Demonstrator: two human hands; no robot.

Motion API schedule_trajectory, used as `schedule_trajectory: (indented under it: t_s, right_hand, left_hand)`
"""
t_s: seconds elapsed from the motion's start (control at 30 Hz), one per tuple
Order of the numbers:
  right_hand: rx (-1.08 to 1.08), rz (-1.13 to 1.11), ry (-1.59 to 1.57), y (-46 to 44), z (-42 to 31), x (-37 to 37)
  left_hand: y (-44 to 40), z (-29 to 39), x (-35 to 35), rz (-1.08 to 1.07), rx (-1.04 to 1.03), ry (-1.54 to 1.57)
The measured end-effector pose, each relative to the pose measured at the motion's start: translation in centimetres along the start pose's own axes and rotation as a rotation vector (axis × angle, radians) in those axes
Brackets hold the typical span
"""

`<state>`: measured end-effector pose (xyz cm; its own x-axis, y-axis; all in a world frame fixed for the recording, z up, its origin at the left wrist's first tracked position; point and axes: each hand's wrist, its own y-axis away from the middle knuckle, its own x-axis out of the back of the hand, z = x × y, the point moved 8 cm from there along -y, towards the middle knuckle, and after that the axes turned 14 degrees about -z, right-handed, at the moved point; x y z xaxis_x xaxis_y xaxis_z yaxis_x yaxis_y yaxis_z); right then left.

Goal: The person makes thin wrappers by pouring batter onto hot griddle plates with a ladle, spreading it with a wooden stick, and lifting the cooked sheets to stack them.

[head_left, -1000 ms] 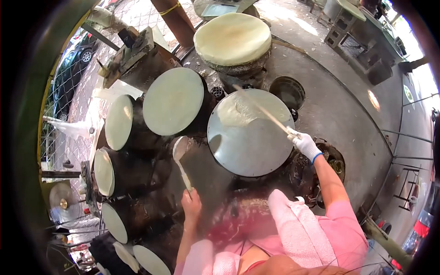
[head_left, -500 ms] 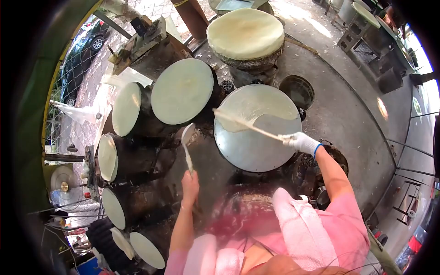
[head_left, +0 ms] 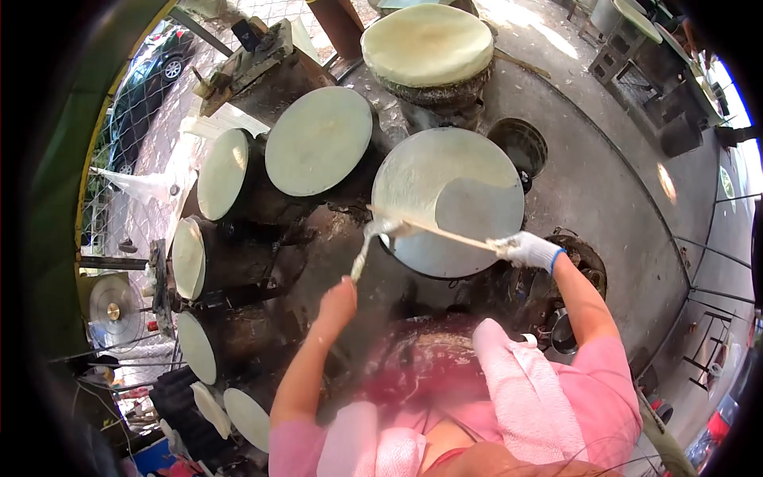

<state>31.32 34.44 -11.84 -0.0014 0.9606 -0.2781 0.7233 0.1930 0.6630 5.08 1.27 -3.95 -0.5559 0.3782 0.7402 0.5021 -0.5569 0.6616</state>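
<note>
A round metal griddle (head_left: pixel 477 226) lies in front of me, with pale batter (head_left: pixel 413 171) spread over its top and left part and bare metal at the lower right. My right hand (head_left: pixel 528 250), in a white glove with a blue cuff, grips a long wooden stick (head_left: pixel 445 233) that reaches across the griddle to its left edge. My bare left hand (head_left: pixel 339 300) is closed round the handle of a ladle (head_left: pixel 362 254). The ladle's bowl is at the griddle's left rim, close to the stick's far end and partly blurred.
A batter-covered griddle (head_left: pixel 319 141) stands to the left, and a thicker pale round (head_left: pixel 427 45) lies on a drum at the back. More pale rounds (head_left: pixel 222 174) line the left side. A dark bucket (head_left: pixel 518 147) sits behind the griddle at right.
The batter has spread from a patch at the top round the right and left sides. The stick has swept left and towards me. My left hand has brought the ladle up to the griddle's edge.
</note>
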Motion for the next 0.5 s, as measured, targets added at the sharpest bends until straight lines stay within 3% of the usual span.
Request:
schedule_trajectory:
  t_s: [0.07, 0.1, 0.13, 0.2, 0.23, 0.27, 0.33, 0.43, 0.5]
  right_hand:
    - [-0.031, 0.067, 0.086, 3.0, 2.0, -1.6]
    - [0.054, 0.117, -0.034, 3.2, 5.4, -1.6]
    - [0.142, 0.159, -0.036, 5.4, 3.9, -3.9]
    - [0.228, 0.328, -0.533, 4.9, 8.1, -8.0]
    - [0.184, 0.257, -0.640, 3.5, 8.4, -10.8]
    - [0.146, 0.185, -0.741, 1.7, 7.9, -13.8]
    - [0.273, 0.145, -0.769, -2.0, 2.4, -17.9]
    - [0.443, 0.294, -0.809, -11.1, -3.6, -21.7]
    - [0.337, 0.337, -0.813, -17.3, -5.5, -23.6]
  left_hand:
    - [2.7, 0.7, -2.2, -0.113, 0.004, 0.046]
    - [3.4, 0.6, -4.2, -0.093, -0.036, 0.087]
    - [3.5, 0.8, -5.9, -0.073, -0.077, 0.131]
    - [3.4, 1.9, -7.6, -0.138, -0.142, 0.201]
    - [2.5, 1.6, -8.4, -0.172, -0.216, 0.255]
    - [2.7, 1.5, -6.8, -0.133, -0.286, 0.307]
    - [4.4, 1.7, -2.2, -0.054, -0.426, 0.425]
    - [6.4, -3.4, 1.8, 0.195, -0.399, 0.722]
    - [6.0, -8.4, 2.3, 0.248, -0.356, 0.872]
